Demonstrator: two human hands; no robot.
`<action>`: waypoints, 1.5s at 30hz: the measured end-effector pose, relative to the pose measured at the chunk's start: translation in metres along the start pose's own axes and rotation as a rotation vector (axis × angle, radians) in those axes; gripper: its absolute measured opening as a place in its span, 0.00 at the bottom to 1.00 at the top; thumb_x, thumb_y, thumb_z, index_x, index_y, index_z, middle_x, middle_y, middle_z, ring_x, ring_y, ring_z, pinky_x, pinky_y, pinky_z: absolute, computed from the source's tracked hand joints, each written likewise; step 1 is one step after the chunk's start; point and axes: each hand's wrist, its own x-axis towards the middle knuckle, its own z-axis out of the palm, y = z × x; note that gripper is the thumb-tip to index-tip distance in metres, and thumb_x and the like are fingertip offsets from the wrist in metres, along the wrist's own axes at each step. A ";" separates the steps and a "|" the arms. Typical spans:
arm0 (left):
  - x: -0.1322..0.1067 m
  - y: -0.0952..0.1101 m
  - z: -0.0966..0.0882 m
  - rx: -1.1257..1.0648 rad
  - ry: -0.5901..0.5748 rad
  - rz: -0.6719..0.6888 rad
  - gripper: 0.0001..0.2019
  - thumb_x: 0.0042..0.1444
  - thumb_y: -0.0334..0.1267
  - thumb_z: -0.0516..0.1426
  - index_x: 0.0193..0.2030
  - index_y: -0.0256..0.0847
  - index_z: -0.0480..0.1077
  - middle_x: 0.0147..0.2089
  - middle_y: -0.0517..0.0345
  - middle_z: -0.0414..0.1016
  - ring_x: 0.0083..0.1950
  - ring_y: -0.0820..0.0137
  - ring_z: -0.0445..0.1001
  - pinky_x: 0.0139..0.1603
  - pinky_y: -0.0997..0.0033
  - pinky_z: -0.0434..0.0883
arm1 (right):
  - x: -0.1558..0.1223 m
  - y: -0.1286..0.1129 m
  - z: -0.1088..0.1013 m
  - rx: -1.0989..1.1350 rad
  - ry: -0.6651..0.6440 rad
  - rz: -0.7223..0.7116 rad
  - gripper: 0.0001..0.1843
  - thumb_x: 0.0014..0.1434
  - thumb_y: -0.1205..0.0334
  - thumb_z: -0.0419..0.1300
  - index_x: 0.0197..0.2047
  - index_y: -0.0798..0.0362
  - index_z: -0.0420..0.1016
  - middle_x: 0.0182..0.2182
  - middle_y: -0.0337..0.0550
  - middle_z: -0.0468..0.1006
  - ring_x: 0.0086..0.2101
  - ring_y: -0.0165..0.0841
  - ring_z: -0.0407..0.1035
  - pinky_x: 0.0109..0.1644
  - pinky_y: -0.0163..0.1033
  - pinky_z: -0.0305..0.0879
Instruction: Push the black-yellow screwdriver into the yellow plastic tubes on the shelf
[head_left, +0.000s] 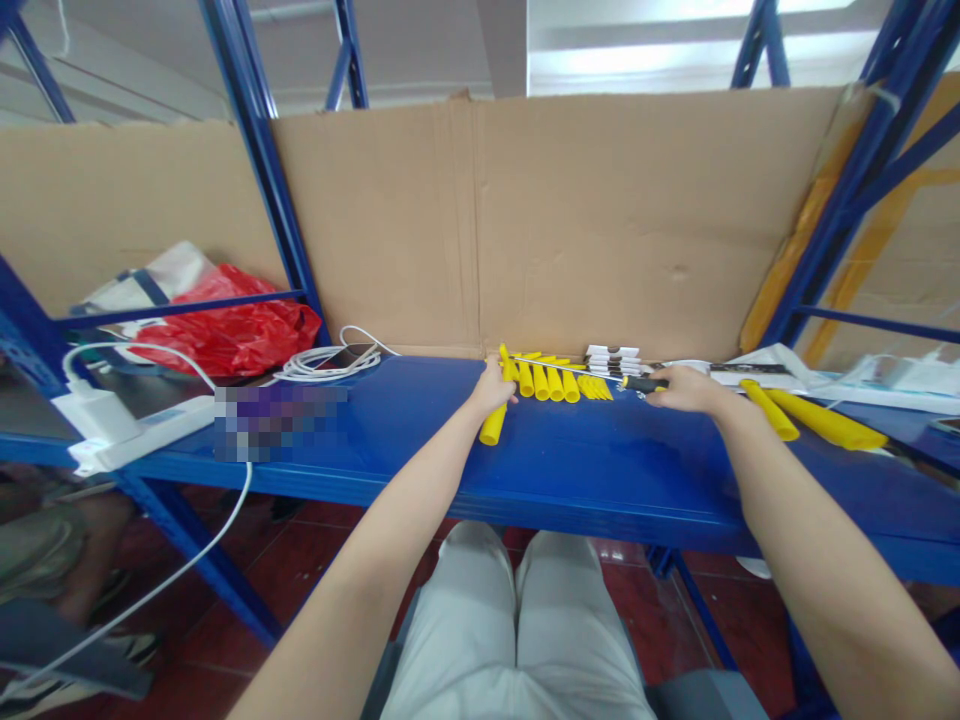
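My left hand (491, 388) is closed around a yellow tapered tube (496, 415) standing tilted on the blue shelf (570, 470). My right hand (679, 388) grips the black-and-yellow handle of a screwdriver (641, 383); its thin metal shaft (566, 369) runs left over a row of several more yellow tubes (555, 380) lying by the cardboard wall. Its tip reaches toward the top of the held tube.
Small white-and-black boxes (613, 358) sit behind the tubes. Longer yellow tubes (814, 420) lie at the right near papers. At left are a coiled white cable with a phone (330, 362), a red bag (232, 330) and a white power strip (120, 430). Cardboard (585, 220) backs the shelf.
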 end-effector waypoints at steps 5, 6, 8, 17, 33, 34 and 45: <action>0.000 0.000 0.000 0.004 0.013 -0.011 0.33 0.47 0.19 0.53 0.62 0.39 0.54 0.55 0.46 0.75 0.21 0.80 0.71 0.21 0.79 0.69 | -0.001 0.000 -0.001 0.005 0.012 -0.005 0.07 0.46 0.61 0.58 0.28 0.51 0.77 0.26 0.41 0.78 0.30 0.37 0.71 0.33 0.35 0.60; 0.000 0.001 0.001 0.003 0.012 -0.011 0.33 0.47 0.19 0.53 0.61 0.38 0.54 0.54 0.46 0.75 0.21 0.81 0.71 0.21 0.79 0.69 | -0.001 0.000 -0.001 0.007 0.012 -0.004 0.07 0.46 0.61 0.58 0.28 0.51 0.77 0.26 0.41 0.77 0.30 0.37 0.71 0.33 0.35 0.60; -0.001 0.001 0.001 0.001 0.007 -0.010 0.32 0.47 0.19 0.52 0.61 0.38 0.54 0.54 0.46 0.75 0.20 0.81 0.70 0.21 0.79 0.69 | -0.001 0.000 -0.001 0.011 0.010 -0.003 0.07 0.46 0.61 0.58 0.28 0.51 0.77 0.25 0.41 0.77 0.29 0.36 0.71 0.32 0.35 0.60; -0.002 0.003 0.001 0.008 0.001 -0.017 0.31 0.50 0.21 0.53 0.61 0.41 0.52 0.55 0.48 0.73 0.22 0.81 0.72 0.18 0.81 0.67 | 0.001 0.003 0.003 0.006 0.024 -0.036 0.09 0.45 0.59 0.57 0.27 0.51 0.78 0.22 0.40 0.75 0.27 0.36 0.70 0.30 0.36 0.60; 0.000 0.001 0.001 -0.065 0.028 -0.021 0.29 0.50 0.20 0.53 0.58 0.41 0.52 0.57 0.48 0.72 0.21 0.82 0.72 0.15 0.82 0.64 | 0.000 -0.001 0.002 0.015 0.025 -0.007 0.10 0.45 0.60 0.57 0.29 0.51 0.79 0.24 0.40 0.76 0.28 0.37 0.71 0.31 0.37 0.61; 0.000 0.001 0.001 -0.067 0.031 -0.018 0.29 0.50 0.21 0.53 0.58 0.42 0.52 0.57 0.48 0.72 0.20 0.81 0.72 0.15 0.81 0.64 | 0.000 -0.001 0.002 0.014 0.027 -0.007 0.10 0.45 0.60 0.57 0.29 0.51 0.79 0.24 0.40 0.76 0.28 0.37 0.71 0.31 0.37 0.61; 0.001 0.001 0.002 -0.060 0.034 -0.019 0.30 0.50 0.21 0.53 0.59 0.42 0.52 0.56 0.49 0.73 0.24 0.78 0.75 0.17 0.81 0.66 | 0.002 0.004 0.005 -0.019 0.061 -0.066 0.10 0.46 0.59 0.57 0.28 0.50 0.79 0.23 0.40 0.77 0.28 0.36 0.71 0.31 0.36 0.61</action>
